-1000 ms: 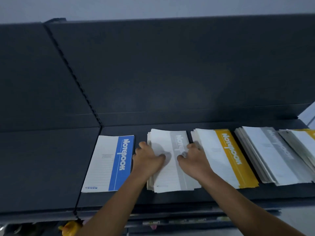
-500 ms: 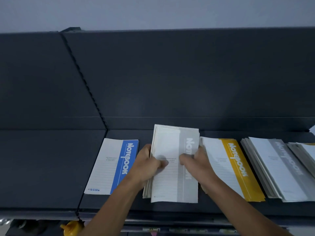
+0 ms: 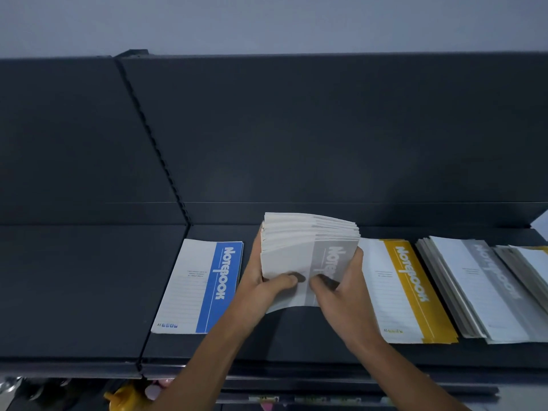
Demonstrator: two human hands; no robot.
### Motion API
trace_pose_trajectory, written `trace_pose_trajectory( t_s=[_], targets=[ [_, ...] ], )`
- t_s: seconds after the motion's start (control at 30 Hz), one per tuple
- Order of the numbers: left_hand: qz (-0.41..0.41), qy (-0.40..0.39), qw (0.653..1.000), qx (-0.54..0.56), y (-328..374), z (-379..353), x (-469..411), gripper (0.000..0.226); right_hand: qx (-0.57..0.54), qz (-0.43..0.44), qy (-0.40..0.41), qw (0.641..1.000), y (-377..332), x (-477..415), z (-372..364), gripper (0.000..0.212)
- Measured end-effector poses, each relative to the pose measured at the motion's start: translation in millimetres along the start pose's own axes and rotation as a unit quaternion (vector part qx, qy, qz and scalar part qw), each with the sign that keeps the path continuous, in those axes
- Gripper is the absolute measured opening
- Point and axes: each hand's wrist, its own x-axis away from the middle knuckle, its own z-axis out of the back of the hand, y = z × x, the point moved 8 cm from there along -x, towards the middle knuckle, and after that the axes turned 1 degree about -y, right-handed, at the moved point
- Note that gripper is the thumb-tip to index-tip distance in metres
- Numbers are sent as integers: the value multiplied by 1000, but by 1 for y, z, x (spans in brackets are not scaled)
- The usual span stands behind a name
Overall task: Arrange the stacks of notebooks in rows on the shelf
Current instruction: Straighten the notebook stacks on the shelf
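Observation:
A stack of white-and-grey notebooks [image 3: 299, 247] is tilted up on its near edge above the dark shelf [image 3: 89, 292], its top edges fanned toward me. My left hand [image 3: 264, 280] grips the stack's left side with the thumb on the cover. My right hand [image 3: 341, 283] grips its right side the same way. A blue-striped notebook [image 3: 201, 286] lies flat to the left. A yellow-striped stack [image 3: 403, 292] lies flat to the right, and a loosely fanned grey stack [image 3: 474, 289] lies beyond it.
More notebooks [image 3: 530, 262] overlap at the far right edge. The shelf's dark back panel [image 3: 296, 129] rises behind, with a slotted upright [image 3: 154, 137] dividing the bays. Below the shelf's front lip sit a yellow object [image 3: 121, 396] and other small items.
Both hands have lifted the grey stack off the shelf and tipped it up on edge; it lay flat a second ago. The view has shifted slightly downward.

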Motion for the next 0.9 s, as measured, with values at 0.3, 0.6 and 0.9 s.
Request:
trace_pose_trajectory(
  t_s=[0.3, 0.6, 0.9],
  targets=[
    [-19, 23, 992, -124, -5, 3, 8, 53, 3, -18, -23, 1000, 7, 5, 1, 53],
    [23, 139, 931, -337, -5, 27, -19, 29, 87, -126, -68, 986, 23, -24, 0, 33],
    [121, 95, 896, -417, -38, 33, -24, 38, 222, -223, -139, 939, 70, -39, -25, 27]
  ],
)
